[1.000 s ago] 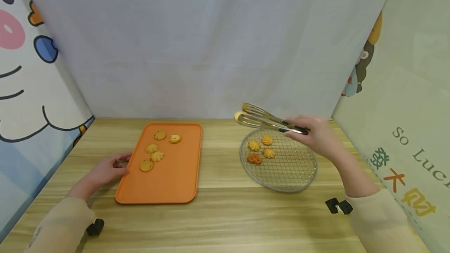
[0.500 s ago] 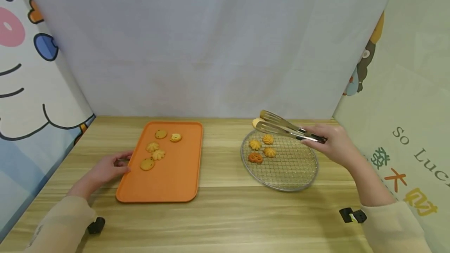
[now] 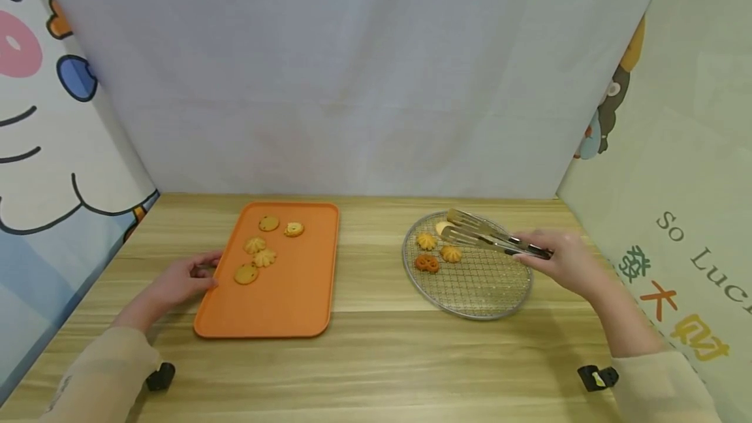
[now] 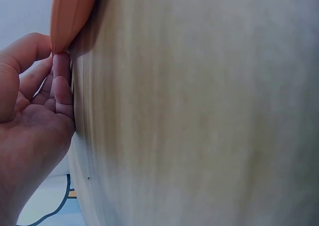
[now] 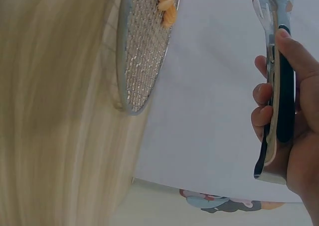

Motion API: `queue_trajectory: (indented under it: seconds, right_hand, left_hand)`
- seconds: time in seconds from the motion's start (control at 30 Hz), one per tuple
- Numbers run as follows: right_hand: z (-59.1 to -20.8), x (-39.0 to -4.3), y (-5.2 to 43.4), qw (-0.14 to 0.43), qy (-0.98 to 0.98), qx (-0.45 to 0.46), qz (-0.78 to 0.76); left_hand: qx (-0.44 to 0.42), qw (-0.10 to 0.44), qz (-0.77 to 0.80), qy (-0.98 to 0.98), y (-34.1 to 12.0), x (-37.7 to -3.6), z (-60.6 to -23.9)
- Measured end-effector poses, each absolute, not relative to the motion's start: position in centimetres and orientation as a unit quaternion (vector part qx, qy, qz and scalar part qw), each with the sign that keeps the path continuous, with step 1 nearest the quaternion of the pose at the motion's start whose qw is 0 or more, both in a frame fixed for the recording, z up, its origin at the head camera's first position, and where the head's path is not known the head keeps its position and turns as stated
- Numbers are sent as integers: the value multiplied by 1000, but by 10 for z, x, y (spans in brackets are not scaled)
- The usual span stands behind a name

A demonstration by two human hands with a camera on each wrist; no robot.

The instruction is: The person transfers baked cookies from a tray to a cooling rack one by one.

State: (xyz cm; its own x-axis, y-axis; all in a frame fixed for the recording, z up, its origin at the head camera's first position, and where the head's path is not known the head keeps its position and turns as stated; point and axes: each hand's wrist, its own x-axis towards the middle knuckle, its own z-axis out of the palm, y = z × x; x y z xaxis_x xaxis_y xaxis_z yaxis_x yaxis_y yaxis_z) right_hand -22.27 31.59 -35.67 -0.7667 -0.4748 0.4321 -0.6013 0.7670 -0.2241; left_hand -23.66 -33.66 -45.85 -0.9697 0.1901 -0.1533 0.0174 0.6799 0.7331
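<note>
My left hand (image 3: 183, 284) pinches the left rim of an orange tray (image 3: 288, 309), thumb and fingers at its edge in the left wrist view. Several cookies lie on the tray, among them a round speckled cookie (image 3: 246, 273) and a ring-shaped one (image 3: 294, 230). My right hand (image 3: 558, 258) grips metal tongs (image 3: 490, 235) with black handles. A pale round cookie (image 3: 442, 228) shows at the tongs' tips, over the back left of a round wire rack (image 3: 487, 289). On the rack lie a pretzel (image 3: 426, 264) and piped cookies (image 3: 451, 254); the tongs and pale cookie hide another.
Tray and rack stand apart on a wood-grain table (image 3: 376, 371). A pale curtain (image 3: 364, 83) hangs behind the table's back edge. Printed sheets stand at the left (image 3: 59, 149) and right (image 3: 664, 181).
My right hand has moved right and then lowered, bringing the tongs and pale cookie from behind the rack's left edge to over its back left part. The left hand has stayed at the tray.
</note>
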Motion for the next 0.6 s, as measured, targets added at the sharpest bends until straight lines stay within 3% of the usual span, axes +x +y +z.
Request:
queue_trajectory:
  seconds: [0.6]
  right_hand:
    - [-401, -223, 333, 130, -927, 310, 165]
  left_hand:
    - [51, 104, 382, 917, -334, -236, -458]
